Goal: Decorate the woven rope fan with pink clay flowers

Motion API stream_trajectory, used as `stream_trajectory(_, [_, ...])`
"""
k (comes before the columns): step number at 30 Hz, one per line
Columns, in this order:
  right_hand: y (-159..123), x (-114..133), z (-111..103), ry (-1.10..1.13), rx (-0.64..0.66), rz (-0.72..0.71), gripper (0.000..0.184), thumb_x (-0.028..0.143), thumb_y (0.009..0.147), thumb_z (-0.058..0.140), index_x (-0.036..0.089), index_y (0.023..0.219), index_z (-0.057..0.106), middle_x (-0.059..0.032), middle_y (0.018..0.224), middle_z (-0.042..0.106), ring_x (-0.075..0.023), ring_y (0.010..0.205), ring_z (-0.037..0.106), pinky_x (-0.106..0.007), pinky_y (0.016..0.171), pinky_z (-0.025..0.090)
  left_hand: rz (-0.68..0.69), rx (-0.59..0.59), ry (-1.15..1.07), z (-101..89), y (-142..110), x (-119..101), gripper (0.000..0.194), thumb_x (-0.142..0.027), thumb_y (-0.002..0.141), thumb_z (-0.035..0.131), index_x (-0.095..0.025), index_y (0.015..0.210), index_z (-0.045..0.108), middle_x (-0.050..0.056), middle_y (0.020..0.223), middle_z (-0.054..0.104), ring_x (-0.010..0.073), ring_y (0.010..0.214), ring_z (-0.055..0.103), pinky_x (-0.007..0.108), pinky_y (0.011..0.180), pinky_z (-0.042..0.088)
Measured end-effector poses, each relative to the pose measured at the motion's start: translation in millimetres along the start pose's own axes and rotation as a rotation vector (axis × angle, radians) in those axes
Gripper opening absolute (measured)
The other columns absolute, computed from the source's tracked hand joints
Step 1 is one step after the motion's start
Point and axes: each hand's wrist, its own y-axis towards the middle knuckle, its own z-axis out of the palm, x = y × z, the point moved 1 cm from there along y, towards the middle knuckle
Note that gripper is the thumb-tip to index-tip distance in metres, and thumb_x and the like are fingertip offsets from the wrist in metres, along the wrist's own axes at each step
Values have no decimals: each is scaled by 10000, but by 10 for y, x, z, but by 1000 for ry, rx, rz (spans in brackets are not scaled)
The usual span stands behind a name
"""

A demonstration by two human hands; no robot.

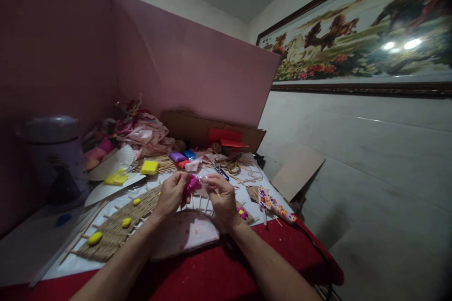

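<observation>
Above the middle of the table, my left hand point(171, 196) is closed around a soft lump of magenta modelling clay point(192, 183). My right hand point(223, 201) pinches a thin see-through piece at the lump's right side, which looks like its plastic wrapper. Beneath both hands lies an arched woven twine piece point(115, 230) with sticks poking from its edges. Yellow clay dots point(126, 222) sit along it, and a magenta flower with a yellow centre point(242, 212) is at its right end. A pale patterned fabric half-round point(194, 233) fills the inner curve.
Yellow point(150, 167), purple point(177, 156) and blue clay packs point(189, 154) lie behind my hands, near scissors point(221, 172). A flower-patterned glue gun point(275, 204) with a cord rests right. At left are paper plates point(118, 164) and a lidded purple container point(58, 164). Red cloth point(197, 275) covers the front edge.
</observation>
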Motion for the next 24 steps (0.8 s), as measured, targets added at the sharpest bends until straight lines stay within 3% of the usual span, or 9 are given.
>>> stream_trajectory(7, [0, -65, 23, 62, 50, 49, 282, 100, 770, 540, 246, 921, 729, -27, 767, 584, -142, 733, 547, -261, 649, 444, 12, 20, 55, -4, -12, -11, 340, -504, 759, 556, -169, 751, 503, -60, 410, 499, 67, 285, 396, 152, 274, 248])
stream_trajectory(14, [15, -120, 3, 129, 108, 86, 289, 69, 705, 534, 249, 792, 742, -12, 761, 572, -125, 714, 535, -244, 638, 427, 26, 9, 18, -15, -10, 11, 334, -501, 756, 558, -173, 750, 494, -54, 461, 531, 75, 308, 439, 154, 274, 278])
stream_trajectory(24, [33, 8, 1, 17, 156, 52, 230, 168, 783, 564, 243, 924, 729, -11, 713, 566, -124, 668, 516, -248, 631, 440, -28, -65, 17, -14, -4, 0, 380, -546, 717, 572, -177, 701, 485, -70, 345, 459, 70, 253, 370, 147, 260, 227])
